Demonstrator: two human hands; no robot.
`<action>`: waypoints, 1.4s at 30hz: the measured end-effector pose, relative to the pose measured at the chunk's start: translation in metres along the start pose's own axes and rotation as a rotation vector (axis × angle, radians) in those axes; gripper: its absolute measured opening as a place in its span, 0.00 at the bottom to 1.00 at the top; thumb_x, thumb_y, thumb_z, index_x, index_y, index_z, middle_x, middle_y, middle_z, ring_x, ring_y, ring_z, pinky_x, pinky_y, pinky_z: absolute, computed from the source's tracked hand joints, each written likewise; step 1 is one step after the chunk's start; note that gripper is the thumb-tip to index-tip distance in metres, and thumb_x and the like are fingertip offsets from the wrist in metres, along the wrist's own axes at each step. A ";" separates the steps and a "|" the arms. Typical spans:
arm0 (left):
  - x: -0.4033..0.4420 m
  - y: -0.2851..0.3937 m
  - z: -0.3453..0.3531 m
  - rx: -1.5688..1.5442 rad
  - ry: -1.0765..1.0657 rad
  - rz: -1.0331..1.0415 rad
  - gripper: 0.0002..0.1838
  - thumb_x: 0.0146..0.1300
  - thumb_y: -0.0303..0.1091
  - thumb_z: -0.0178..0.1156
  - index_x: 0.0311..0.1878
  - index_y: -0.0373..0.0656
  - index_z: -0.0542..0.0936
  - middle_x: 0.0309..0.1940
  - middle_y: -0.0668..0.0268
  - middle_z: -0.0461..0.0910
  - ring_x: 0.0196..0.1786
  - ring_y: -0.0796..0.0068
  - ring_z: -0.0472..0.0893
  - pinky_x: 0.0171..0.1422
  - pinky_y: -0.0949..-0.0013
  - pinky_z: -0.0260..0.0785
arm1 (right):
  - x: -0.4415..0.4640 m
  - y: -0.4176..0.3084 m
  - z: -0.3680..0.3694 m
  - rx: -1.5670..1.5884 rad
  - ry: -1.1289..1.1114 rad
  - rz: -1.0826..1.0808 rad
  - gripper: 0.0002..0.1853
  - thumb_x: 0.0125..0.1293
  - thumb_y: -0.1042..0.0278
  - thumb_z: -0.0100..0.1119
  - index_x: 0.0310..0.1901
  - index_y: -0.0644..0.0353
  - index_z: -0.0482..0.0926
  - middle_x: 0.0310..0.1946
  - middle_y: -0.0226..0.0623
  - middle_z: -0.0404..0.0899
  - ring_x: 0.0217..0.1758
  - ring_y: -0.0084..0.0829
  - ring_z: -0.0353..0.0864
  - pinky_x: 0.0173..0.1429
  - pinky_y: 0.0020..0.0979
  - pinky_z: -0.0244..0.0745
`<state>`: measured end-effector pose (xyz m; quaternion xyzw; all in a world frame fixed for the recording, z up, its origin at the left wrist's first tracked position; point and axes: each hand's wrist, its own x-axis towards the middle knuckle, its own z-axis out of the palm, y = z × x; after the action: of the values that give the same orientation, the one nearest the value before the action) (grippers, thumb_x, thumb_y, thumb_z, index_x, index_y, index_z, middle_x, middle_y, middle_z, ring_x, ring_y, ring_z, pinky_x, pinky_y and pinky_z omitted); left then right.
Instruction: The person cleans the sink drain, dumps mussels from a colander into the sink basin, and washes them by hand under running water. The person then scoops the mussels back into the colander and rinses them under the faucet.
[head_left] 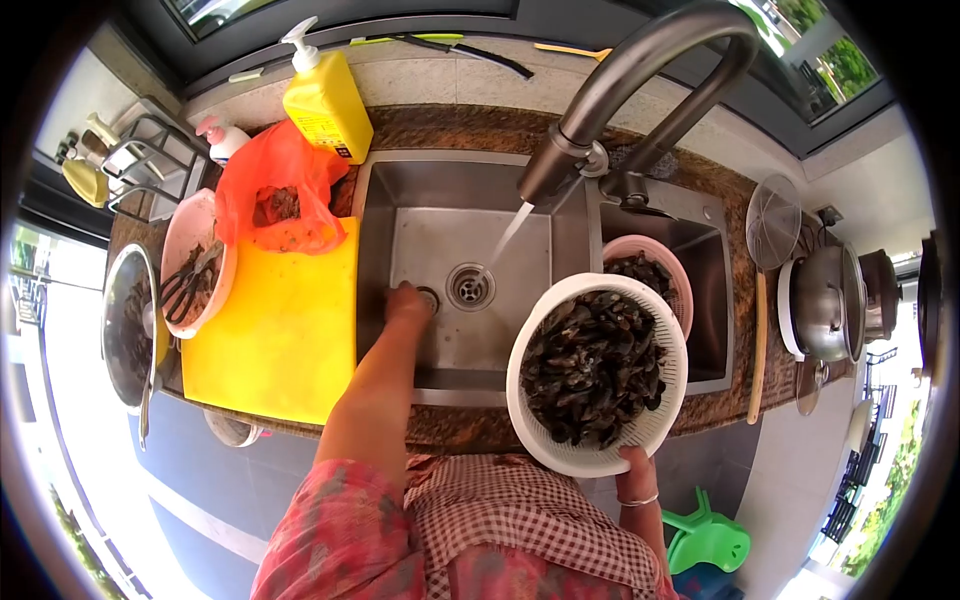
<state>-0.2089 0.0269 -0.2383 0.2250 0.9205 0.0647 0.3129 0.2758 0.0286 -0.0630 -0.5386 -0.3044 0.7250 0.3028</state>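
Observation:
My right hand (637,477) grips the near rim of a white basket (530,420) heaped with dark mussels (595,370); the basket is over the right front part of the sink. Inside the left basin (430,240), my left hand (408,305) is at the left side, against a small round dark-rimmed thing (429,298); its fingers are mostly hidden, so their grip cannot be made out. Water (514,232) runs from the faucet (560,165) toward the drain (470,288). Behind the white basket, a pink basket (683,290) with more dark shells stands in the right basin.
A yellow board (270,330) lies left of the sink, with a red plastic bag (275,180) at its back. Beside it are a pink bowl (225,285) holding black-handled scissors (185,290) and a metal pot (125,330). A yellow bottle (330,105) stands behind. Pots (825,300) are at right.

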 end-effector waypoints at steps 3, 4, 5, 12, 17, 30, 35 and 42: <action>-0.028 0.035 -0.034 -0.307 0.237 0.191 0.27 0.70 0.40 0.62 0.69 0.39 0.74 0.67 0.47 0.75 0.69 0.51 0.76 0.71 0.57 0.70 | -0.002 -0.004 0.005 -0.011 0.022 0.012 0.33 0.57 0.70 0.59 0.66 0.71 0.71 0.59 0.43 0.77 0.62 0.40 0.76 0.69 0.36 0.70; -0.032 0.050 -0.050 -0.669 0.260 0.351 0.30 0.71 0.43 0.62 0.72 0.39 0.71 0.69 0.48 0.74 0.70 0.53 0.74 0.71 0.58 0.68 | -0.002 -0.005 0.005 -0.027 0.001 -0.003 0.33 0.57 0.69 0.58 0.67 0.71 0.70 0.60 0.43 0.77 0.63 0.40 0.76 0.69 0.37 0.69; -0.048 0.071 -0.073 -0.899 0.293 0.551 0.32 0.71 0.44 0.63 0.73 0.40 0.70 0.68 0.50 0.75 0.70 0.57 0.75 0.70 0.58 0.68 | -0.001 -0.005 0.005 -0.043 -0.022 -0.019 0.34 0.57 0.68 0.57 0.67 0.70 0.70 0.60 0.43 0.77 0.63 0.41 0.76 0.70 0.38 0.69; -0.179 0.178 -0.241 -0.601 0.181 1.144 0.36 0.63 0.40 0.72 0.70 0.38 0.70 0.52 0.55 0.83 0.57 0.66 0.82 0.61 0.62 0.72 | 0.000 -0.005 0.005 -0.039 -0.039 -0.032 0.35 0.56 0.69 0.58 0.68 0.70 0.69 0.61 0.43 0.77 0.64 0.41 0.75 0.69 0.38 0.70; -0.154 0.176 -0.247 -0.335 0.203 1.201 0.32 0.58 0.41 0.76 0.60 0.36 0.73 0.38 0.54 0.85 0.43 0.56 0.84 0.53 0.57 0.76 | 0.001 -0.007 0.012 0.048 -0.080 -0.069 0.35 0.55 0.73 0.58 0.68 0.71 0.68 0.61 0.44 0.77 0.63 0.41 0.77 0.68 0.37 0.73; -0.113 0.181 -0.220 -0.265 0.461 0.985 0.28 0.58 0.40 0.76 0.58 0.39 0.75 0.43 0.52 0.86 0.52 0.49 0.85 0.57 0.54 0.77 | -0.029 0.009 0.004 0.260 0.011 -0.023 0.30 0.56 0.74 0.54 0.63 0.67 0.70 0.46 0.43 0.81 0.33 0.36 0.82 0.24 0.31 0.73; -0.108 0.216 -0.175 -0.470 0.339 0.961 0.28 0.56 0.40 0.79 0.54 0.38 0.77 0.42 0.58 0.87 0.46 0.65 0.86 0.56 0.61 0.77 | -0.047 0.007 -0.014 0.135 0.130 -0.103 0.30 0.56 0.74 0.53 0.63 0.68 0.70 0.46 0.43 0.81 0.32 0.36 0.82 0.24 0.31 0.74; -0.156 0.170 -0.194 -0.539 -0.169 0.950 0.28 0.56 0.39 0.78 0.55 0.35 0.77 0.42 0.63 0.85 0.46 0.75 0.82 0.55 0.66 0.76 | -0.069 -0.007 -0.004 0.152 0.179 -0.234 0.33 0.54 0.77 0.53 0.66 0.71 0.68 0.55 0.44 0.79 0.50 0.40 0.82 0.45 0.34 0.79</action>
<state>-0.1529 0.1116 0.0453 0.5319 0.6403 0.4138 0.3686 0.2970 -0.0197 -0.0177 -0.5373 -0.2810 0.6549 0.4511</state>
